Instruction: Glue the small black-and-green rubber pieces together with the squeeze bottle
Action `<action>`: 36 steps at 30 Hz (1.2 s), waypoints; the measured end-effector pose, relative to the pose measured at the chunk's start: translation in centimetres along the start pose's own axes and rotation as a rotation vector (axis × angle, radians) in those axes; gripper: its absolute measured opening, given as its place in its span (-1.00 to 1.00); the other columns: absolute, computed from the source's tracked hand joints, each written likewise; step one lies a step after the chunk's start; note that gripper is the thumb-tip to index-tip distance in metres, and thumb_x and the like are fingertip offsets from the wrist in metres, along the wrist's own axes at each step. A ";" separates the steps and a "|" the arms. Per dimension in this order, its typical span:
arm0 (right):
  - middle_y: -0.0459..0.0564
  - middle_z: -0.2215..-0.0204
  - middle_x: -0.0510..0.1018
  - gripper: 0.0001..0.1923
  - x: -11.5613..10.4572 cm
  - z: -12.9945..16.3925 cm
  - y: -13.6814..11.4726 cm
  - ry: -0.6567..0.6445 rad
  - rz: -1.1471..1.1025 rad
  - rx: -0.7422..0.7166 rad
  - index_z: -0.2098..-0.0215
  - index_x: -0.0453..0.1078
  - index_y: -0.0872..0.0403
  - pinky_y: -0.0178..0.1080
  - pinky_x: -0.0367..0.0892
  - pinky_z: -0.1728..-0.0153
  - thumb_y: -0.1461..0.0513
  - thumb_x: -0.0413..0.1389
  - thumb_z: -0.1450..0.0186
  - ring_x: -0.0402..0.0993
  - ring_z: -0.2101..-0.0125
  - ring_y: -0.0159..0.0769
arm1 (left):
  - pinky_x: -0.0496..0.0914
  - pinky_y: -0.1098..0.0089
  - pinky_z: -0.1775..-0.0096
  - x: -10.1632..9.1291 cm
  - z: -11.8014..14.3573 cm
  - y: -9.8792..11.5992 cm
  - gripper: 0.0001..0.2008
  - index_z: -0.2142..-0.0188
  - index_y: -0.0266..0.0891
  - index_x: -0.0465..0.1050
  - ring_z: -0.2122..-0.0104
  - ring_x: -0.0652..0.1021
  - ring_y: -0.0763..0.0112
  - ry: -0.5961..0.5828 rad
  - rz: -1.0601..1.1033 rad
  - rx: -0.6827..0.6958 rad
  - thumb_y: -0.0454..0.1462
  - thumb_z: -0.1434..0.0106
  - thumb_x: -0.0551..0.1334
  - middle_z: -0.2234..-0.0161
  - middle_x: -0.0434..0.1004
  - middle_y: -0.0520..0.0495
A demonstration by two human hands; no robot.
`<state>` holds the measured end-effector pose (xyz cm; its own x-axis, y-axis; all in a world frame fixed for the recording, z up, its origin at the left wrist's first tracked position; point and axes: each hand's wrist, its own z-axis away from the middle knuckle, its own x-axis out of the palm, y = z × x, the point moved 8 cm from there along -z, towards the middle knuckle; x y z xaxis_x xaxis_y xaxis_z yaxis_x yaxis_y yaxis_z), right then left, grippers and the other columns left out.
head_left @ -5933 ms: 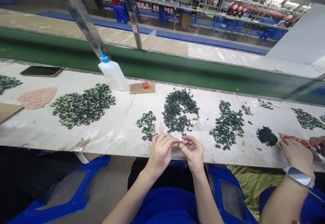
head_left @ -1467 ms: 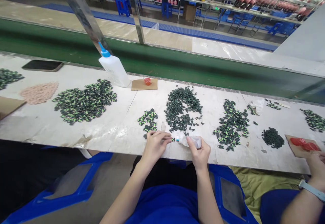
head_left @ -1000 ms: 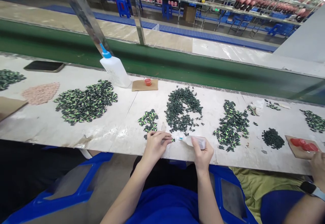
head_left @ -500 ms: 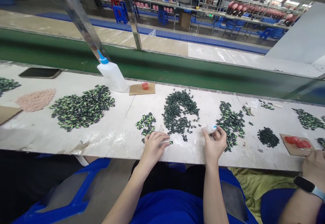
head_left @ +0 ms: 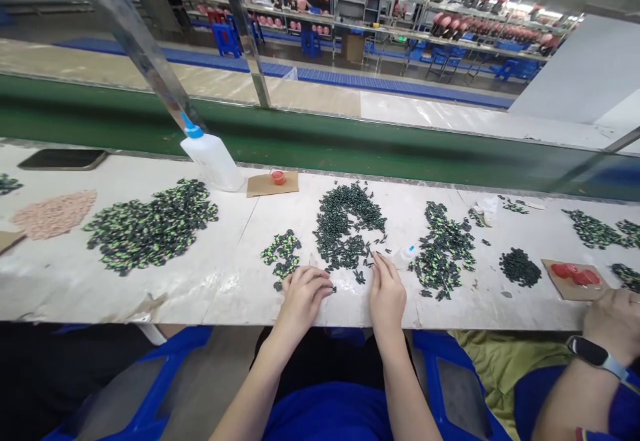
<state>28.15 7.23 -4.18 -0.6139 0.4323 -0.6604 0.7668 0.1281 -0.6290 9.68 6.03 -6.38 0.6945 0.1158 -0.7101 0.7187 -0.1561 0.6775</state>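
Observation:
My left hand [head_left: 305, 295] is closed in a pinch, with a small black piece [head_left: 335, 289] at its fingertips. Left of it lies a small cluster of black-and-green pieces [head_left: 283, 247]. My right hand [head_left: 388, 294] has its fingers pressed together at the lower right edge of a pile of small dark green pieces [head_left: 343, 217]. Whether a piece sits between those fingertips is too small to make out. Just right of this hand a small clear bottle with a blue tip [head_left: 404, 256] rests on the table, beside another pile of black-and-green pieces [head_left: 445, 247].
A large white squeeze bottle [head_left: 213, 164] stands at the back left, near cardboard with a red cup [head_left: 278, 177]. A large black-and-green pile [head_left: 150, 224] and a pinkish pile [head_left: 55, 213] lie left. At right are a black pile [head_left: 520, 267] and a co-worker's hand [head_left: 613, 321].
My right hand has let go of the small bottle, leaving it on the table, and moved left to the dark green pile. My left hand stays nearly in place. The view has shifted slightly.

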 end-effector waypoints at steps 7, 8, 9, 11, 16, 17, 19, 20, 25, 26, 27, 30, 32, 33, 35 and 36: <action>0.02 0.32 0.56 -0.68 1.1 -0.3 0.0 -0.183 0.249 -0.028 0.15 0.52 0.00 -0.29 0.27 0.45 0.29 -0.08 -0.34 0.47 0.44 -0.28 | 0.20 0.12 0.08 0.1 0.3 0.2 -0.88 0.42 -0.08 0.48 0.16 0.45 0.18 -0.015 0.023 -0.003 -0.34 -0.18 0.21 0.31 0.61 -0.01; 0.01 0.32 0.55 -0.70 1.2 -0.3 -0.1 -0.215 0.284 -0.045 0.17 0.52 -0.01 -0.29 0.25 0.46 0.30 -0.06 -0.34 0.47 0.44 -0.29 | 0.21 0.13 0.09 0.1 0.3 0.2 -0.88 0.43 -0.08 0.47 0.17 0.46 0.18 -0.017 0.023 -0.004 -0.35 -0.18 0.21 0.33 0.61 -0.01; 0.01 0.32 0.54 -0.71 1.2 -0.2 -0.3 -0.247 0.312 -0.057 0.19 0.52 -0.02 -0.30 0.24 0.47 0.31 -0.04 -0.33 0.47 0.43 -0.28 | 0.21 0.13 0.10 0.1 0.4 0.3 -0.88 0.43 -0.09 0.46 0.17 0.46 0.18 -0.018 0.023 -0.006 -0.36 -0.17 0.21 0.34 0.61 -0.01; 0.01 0.29 0.53 -0.74 1.3 -0.1 -0.5 -0.294 0.342 -0.060 0.21 0.51 -0.02 -0.29 0.24 0.46 0.31 -0.02 -0.32 0.48 0.39 -0.26 | 0.22 0.13 0.09 0.0 0.4 0.3 -0.87 0.44 -0.10 0.45 0.17 0.46 0.18 -0.013 0.028 -0.014 -0.38 -0.17 0.21 0.36 0.60 -0.01; 0.08 0.23 0.54 -0.74 0.9 -0.7 -0.3 -0.279 0.256 0.007 0.10 0.46 0.06 -0.25 0.29 0.39 0.30 0.01 -0.31 0.51 0.34 -0.20 | 0.28 0.14 0.07 -0.8 0.6 0.3 -0.89 0.40 -0.11 0.47 0.19 0.50 0.20 0.058 0.066 -0.036 -0.33 -0.20 0.18 0.35 0.59 -0.02; 0.08 0.24 0.54 -0.75 0.8 -0.8 -0.3 -0.267 0.225 0.019 0.09 0.46 0.07 -0.25 0.30 0.36 0.29 0.00 -0.32 0.51 0.34 -0.20 | 0.29 0.15 0.07 -1.0 0.6 0.3 -0.89 0.39 -0.11 0.47 0.20 0.51 0.21 0.073 0.073 -0.037 -0.31 -0.21 0.17 0.34 0.59 -0.02; 0.06 0.27 0.55 -0.77 0.9 -1.1 -0.1 -0.247 0.181 0.035 0.13 0.47 0.08 -0.25 0.31 0.34 0.24 0.00 -0.34 0.51 0.36 -0.22 | 0.32 0.16 0.08 -1.3 0.7 0.3 -0.88 0.37 -0.12 0.48 0.22 0.52 0.22 0.101 0.083 -0.038 -0.29 -0.22 0.16 0.34 0.59 -0.03; 0.04 0.29 0.56 -0.78 1.0 -1.2 -0.1 -0.237 0.172 0.039 0.16 0.48 0.07 -0.26 0.31 0.34 0.23 0.01 -0.34 0.51 0.38 -0.24 | 0.32 0.16 0.08 -1.5 0.8 0.3 -0.87 0.36 -0.12 0.48 0.22 0.52 0.23 0.113 0.085 -0.038 -0.29 -0.23 0.15 0.33 0.59 -0.03; 0.02 0.31 0.54 -0.82 1.6 -1.9 -0.3 -0.209 0.178 0.082 0.23 0.50 0.05 -0.27 0.26 0.41 0.20 0.07 -0.30 0.49 0.43 -0.26 | 0.34 0.16 0.08 -1.7 0.9 0.3 -0.87 0.32 -0.12 0.50 0.22 0.53 0.23 0.129 0.098 -0.030 -0.28 -0.23 0.16 0.30 0.60 -0.04; 0.03 0.30 0.54 -0.83 1.8 -2.0 -0.5 -0.213 0.187 0.084 0.24 0.51 0.05 -0.27 0.26 0.41 0.23 0.07 -0.30 0.49 0.41 -0.25 | 0.34 0.17 0.08 -1.6 1.0 0.3 -0.87 0.32 -0.12 0.50 0.22 0.53 0.23 0.126 0.102 -0.028 -0.28 -0.23 0.16 0.30 0.60 -0.04; 0.04 0.30 0.53 -0.84 2.0 -2.2 -0.7 -0.222 0.199 0.081 0.26 0.51 0.05 -0.27 0.26 0.40 0.26 0.07 -0.29 0.49 0.40 -0.24 | 0.35 0.17 0.09 -1.6 1.0 0.3 -0.87 0.32 -0.12 0.50 0.23 0.53 0.23 0.124 0.106 -0.027 -0.28 -0.23 0.15 0.30 0.60 -0.05; 0.06 0.34 0.54 -0.84 2.3 -2.5 -1.2 -0.264 0.225 0.065 0.34 0.50 0.07 -0.26 0.28 0.39 0.33 0.07 -0.26 0.49 0.39 -0.21 | 0.37 0.18 0.11 -1.5 1.0 0.2 -0.85 0.31 -0.12 0.51 0.25 0.54 0.24 0.121 0.128 -0.028 -0.26 -0.24 0.14 0.32 0.59 -0.05; 0.07 0.36 0.55 -0.83 2.0 -2.6 -1.3 -0.273 0.203 0.064 0.32 0.49 0.10 -0.25 0.30 0.37 0.36 0.06 -0.25 0.50 0.38 -0.19 | 0.38 0.17 0.12 -1.6 1.0 0.1 -0.84 0.30 -0.12 0.51 0.25 0.54 0.23 0.122 0.151 -0.033 -0.25 -0.24 0.14 0.31 0.59 -0.06; 0.07 0.36 0.56 -0.82 1.7 -2.6 -1.4 -0.267 0.171 0.064 0.27 0.49 0.11 -0.24 0.32 0.36 0.37 0.05 -0.24 0.50 0.37 -0.19 | 0.38 0.18 0.12 -1.7 1.0 0.1 -0.83 0.29 -0.12 0.52 0.24 0.55 0.23 0.120 0.166 -0.034 -0.25 -0.25 0.14 0.31 0.59 -0.07; 0.07 0.34 0.57 -0.76 0.9 -2.4 -1.7 -0.246 0.061 0.057 0.16 0.48 0.11 -0.23 0.35 0.32 0.35 0.02 -0.26 0.51 0.36 -0.21 | 0.40 0.19 0.14 -1.8 1.0 0.4 -0.82 0.26 -0.12 0.52 0.23 0.54 0.23 0.110 0.197 -0.021 -0.24 -0.26 0.13 0.30 0.60 -0.07; 0.06 0.32 0.58 -0.74 0.6 -2.3 -1.9 -0.242 -0.018 0.053 0.13 0.48 0.10 -0.23 0.37 0.31 0.33 0.01 -0.27 0.52 0.36 -0.23 | 0.40 0.21 0.15 -1.8 0.9 0.6 -0.81 0.25 -0.12 0.52 0.22 0.54 0.23 0.103 0.212 -0.010 -0.24 -0.27 0.13 0.29 0.61 -0.07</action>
<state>26.79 9.25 -2.45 -0.6592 0.2033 -0.7240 0.7485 0.0844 -0.6578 8.84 4.80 -4.88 0.8291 0.1807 -0.5291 0.5567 -0.1780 0.8115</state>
